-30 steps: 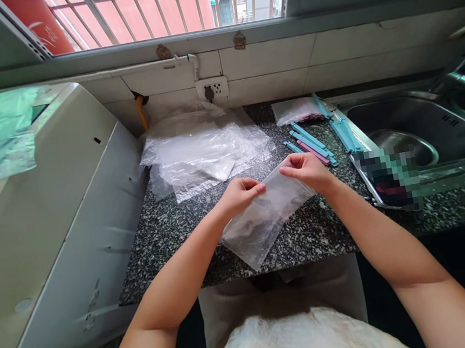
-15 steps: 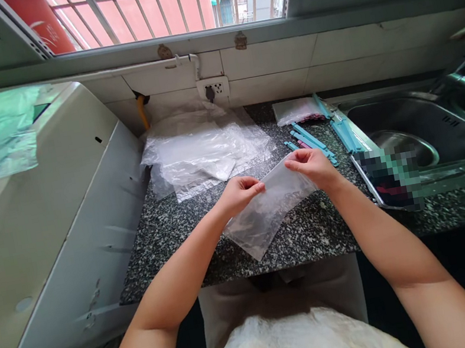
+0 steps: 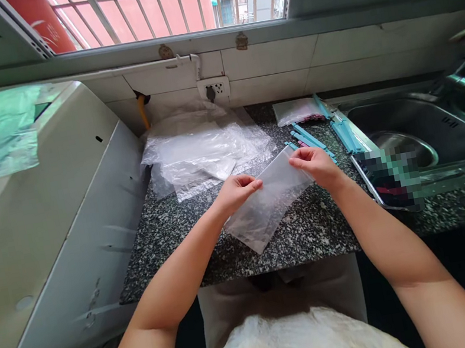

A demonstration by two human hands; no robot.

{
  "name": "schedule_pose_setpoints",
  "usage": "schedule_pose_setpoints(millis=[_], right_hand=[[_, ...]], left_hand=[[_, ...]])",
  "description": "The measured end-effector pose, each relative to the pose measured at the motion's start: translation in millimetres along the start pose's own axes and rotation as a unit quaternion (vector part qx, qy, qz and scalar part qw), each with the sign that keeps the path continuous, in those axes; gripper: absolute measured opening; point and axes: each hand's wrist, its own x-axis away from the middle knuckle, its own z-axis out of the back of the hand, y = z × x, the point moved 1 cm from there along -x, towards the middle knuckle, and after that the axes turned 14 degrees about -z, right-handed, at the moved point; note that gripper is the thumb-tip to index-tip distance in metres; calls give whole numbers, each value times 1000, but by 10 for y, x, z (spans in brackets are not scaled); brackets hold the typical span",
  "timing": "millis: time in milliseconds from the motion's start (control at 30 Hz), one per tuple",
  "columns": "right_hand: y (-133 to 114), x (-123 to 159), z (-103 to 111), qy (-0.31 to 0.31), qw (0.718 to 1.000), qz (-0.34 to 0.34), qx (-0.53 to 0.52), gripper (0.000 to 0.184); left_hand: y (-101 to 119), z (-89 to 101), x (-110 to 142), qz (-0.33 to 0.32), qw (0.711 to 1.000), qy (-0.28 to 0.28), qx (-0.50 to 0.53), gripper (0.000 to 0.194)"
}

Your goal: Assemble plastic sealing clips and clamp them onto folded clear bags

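Note:
A clear plastic bag [image 3: 261, 211] is stretched between my two hands, just over the speckled counter. My left hand [image 3: 238, 191] pinches its upper edge on the left, thumb against fingers. At the upper right corner, my right hand [image 3: 314, 162] grips the same bag between thumb and fingers. The bag hangs tilted, its lower corner toward me, and looks flat. Beyond my left hand lies a pile of clear plastic bags [image 3: 205, 149]. Close behind my right hand are several light blue plastic strips [image 3: 310, 139], with a bit of pink among them.
The granite counter [image 3: 172, 238] runs to a steel sink [image 3: 412, 118] on the right. A phone-like device [image 3: 390, 188], partly blurred out, lies by the sink. More blue strips [image 3: 346, 136] and a filled clear bag [image 3: 297, 110] sit farther back. A pale appliance [image 3: 81, 182] slants up at left.
The bag's upper edge has turned slightly and shows more of itself between my hands; its lower corner has risen a little. Both hands keep their grip almost in place.

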Motion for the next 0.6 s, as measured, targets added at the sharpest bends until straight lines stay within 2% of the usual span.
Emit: schedule_pose_setpoints(millis=[200, 600], right_hand=[[27, -32, 53, 48, 999, 10, -8, 28], [18, -23, 70, 65, 998, 10, -12, 27]], left_hand=[[-29, 41, -18, -9, 1000, 15, -23, 19], [22, 66, -12, 21, 998, 0, -58, 19]])
